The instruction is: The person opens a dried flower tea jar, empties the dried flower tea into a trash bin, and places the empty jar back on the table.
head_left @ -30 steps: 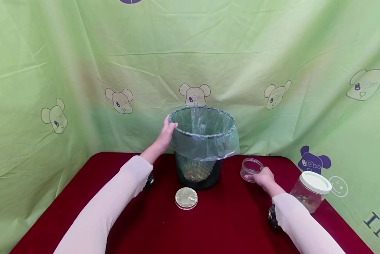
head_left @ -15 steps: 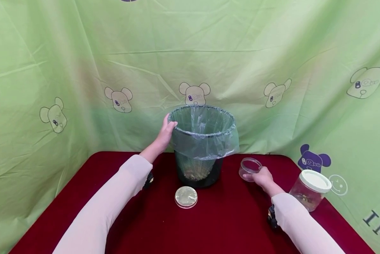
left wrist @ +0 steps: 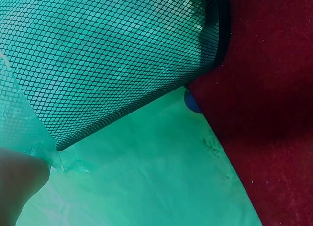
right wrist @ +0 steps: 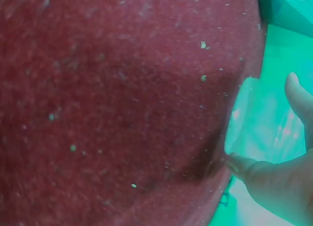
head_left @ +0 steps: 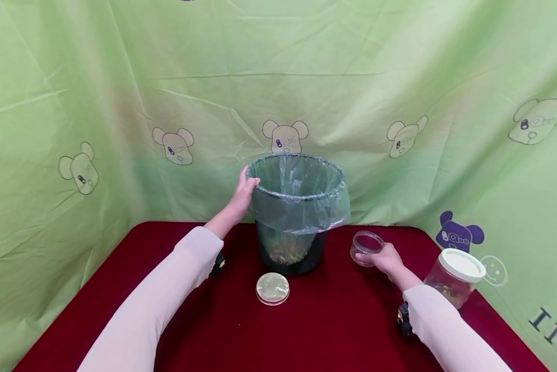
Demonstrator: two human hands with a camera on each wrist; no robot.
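Note:
A black mesh wastebasket (head_left: 290,248) stands upright at the back middle of the table, lined with a clear plastic bag (head_left: 302,214) folded over its rim. My left hand (head_left: 242,194) grips the rim at its left side, thumb over the edge. In the left wrist view part of that hand (left wrist: 22,184) shows by the bag's edge. To the right of the basket my right hand (head_left: 386,258) holds a clear, lidless round jar (head_left: 367,248), which looks empty. The right wrist view shows thumb and finger on either side of the jar (right wrist: 266,123).
A round, pale disc-shaped lid (head_left: 272,288) lies in front of the basket. At the right table edge stands a clear jar with a white lid (head_left: 460,266) and small brownish contents. A green printed curtain (head_left: 288,77) hangs close behind the red-covered table (head_left: 306,330).
Hardly anything differs. The right wrist and forearm have shifted very slightly to the right, while the jar and the left hand on the basket rim stay in place.

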